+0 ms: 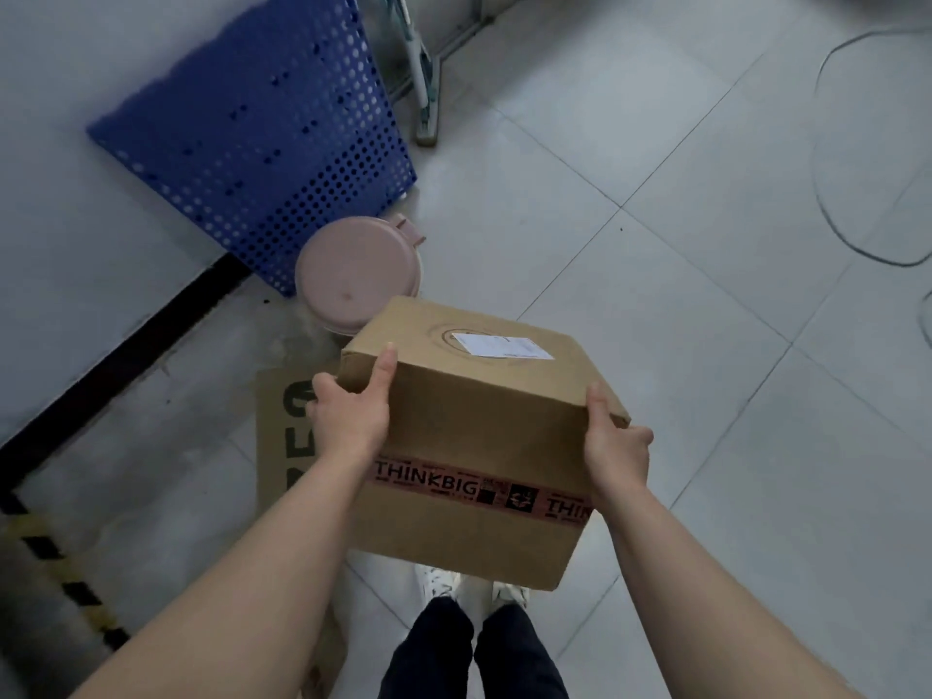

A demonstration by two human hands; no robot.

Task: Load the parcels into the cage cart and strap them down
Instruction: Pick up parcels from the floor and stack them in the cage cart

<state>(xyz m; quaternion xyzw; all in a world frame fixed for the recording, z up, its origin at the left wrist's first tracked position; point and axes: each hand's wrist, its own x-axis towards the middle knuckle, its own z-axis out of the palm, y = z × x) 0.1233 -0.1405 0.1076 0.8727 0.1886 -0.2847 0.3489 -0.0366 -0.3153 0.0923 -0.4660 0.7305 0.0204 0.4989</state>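
I hold a brown cardboard parcel (pixel 479 431) off the floor, in front of my legs. It has a white shipping label on its top face and a red printed tape band across the near side. My left hand (pixel 350 411) grips its left edge, thumb up on the top corner. My right hand (pixel 618 446) grips its right edge, thumb along the upper rim. No cage cart and no strap are in view.
A blue perforated panel (pixel 262 138) leans against the white wall at upper left. A pink round lidded bin (pixel 353 272) stands below it. A flat cardboard piece (pixel 282 426) lies on the floor under my left arm. Grey tiled floor (pixel 706 345) spreads right; a thin cable (pixel 827 194) curls there.
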